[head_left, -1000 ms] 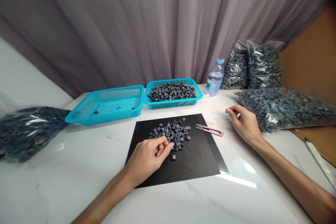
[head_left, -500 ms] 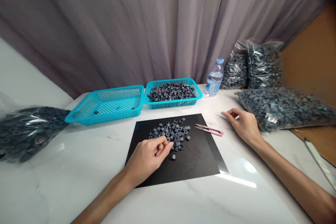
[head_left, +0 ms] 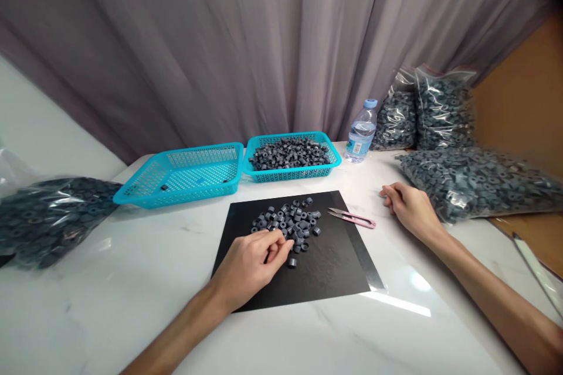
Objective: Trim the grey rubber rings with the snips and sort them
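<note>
A pile of small grey rings (head_left: 290,222) lies on a black mat (head_left: 325,269) on the white marble table. My left hand (head_left: 253,263) rests on the mat at the pile's near left edge. Its fingers are curled with the tips pinched together, and what they hold is hidden. One loose ring (head_left: 292,262) sits just right of that hand. My right hand (head_left: 409,208) lies on the table right of the mat with its fingers curled in. Pink thread snips (head_left: 352,218) lie between the pile and my right hand.
Two turquoise baskets stand behind the mat: the left basket (head_left: 176,194) holds two or three rings, the right basket (head_left: 290,174) is full of them. A water bottle (head_left: 360,132) and clear bags of rings (head_left: 475,181) sit at the right. Another bag (head_left: 48,217) lies far left.
My right hand has shifted slightly and curled its fingers in; the small white thing seen at its fingertips no longer shows. My left hand has barely moved.
</note>
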Demonstrator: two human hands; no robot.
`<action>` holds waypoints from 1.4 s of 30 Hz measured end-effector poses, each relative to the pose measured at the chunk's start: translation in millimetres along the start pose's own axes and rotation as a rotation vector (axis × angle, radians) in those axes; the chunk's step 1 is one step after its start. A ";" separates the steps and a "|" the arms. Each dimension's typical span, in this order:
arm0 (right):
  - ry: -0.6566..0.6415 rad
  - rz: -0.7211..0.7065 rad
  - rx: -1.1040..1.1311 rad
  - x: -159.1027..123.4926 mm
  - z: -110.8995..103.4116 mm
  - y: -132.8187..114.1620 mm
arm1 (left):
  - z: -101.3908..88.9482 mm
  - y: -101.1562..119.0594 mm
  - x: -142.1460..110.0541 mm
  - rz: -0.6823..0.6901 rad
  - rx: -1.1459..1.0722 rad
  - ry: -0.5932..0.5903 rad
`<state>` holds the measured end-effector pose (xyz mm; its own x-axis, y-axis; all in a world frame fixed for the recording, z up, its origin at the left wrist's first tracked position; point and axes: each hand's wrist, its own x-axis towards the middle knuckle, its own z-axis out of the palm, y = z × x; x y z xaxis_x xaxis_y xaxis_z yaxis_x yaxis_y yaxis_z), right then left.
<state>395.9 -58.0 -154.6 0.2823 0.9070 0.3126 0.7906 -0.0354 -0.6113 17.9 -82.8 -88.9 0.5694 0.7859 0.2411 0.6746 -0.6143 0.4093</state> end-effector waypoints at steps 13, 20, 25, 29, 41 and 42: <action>0.104 0.053 -0.126 0.1 -3.0 5.4 | -1.0 4.2 -2.7 0.197 0.202 0.117; 0.162 0.093 -0.123 0.1 -2.9 12.4 | 2.5 6.6 -4.7 0.236 0.218 0.060; 0.148 0.047 -0.106 -3.8 -1.5 0.5 | 2.5 9.1 -4.9 0.200 0.072 0.034; 0.147 -0.168 0.059 -21.0 -1.4 -34.0 | 4.8 13.9 -4.8 0.066 -0.241 -0.031; -0.948 -0.129 0.837 -80.5 4.6 -117.4 | 29.5 27.2 -6.2 -0.383 -1.087 -0.283; -0.976 -0.103 0.889 -79.1 5.2 -116.4 | 30.6 26.6 -5.8 -0.382 -1.101 -0.280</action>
<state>278.8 -123.4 -112.0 -0.5572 0.8297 -0.0331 0.0559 -0.0023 -0.9984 47.0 -105.8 -106.3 0.5941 0.7782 -0.2037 0.1358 0.1526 0.9789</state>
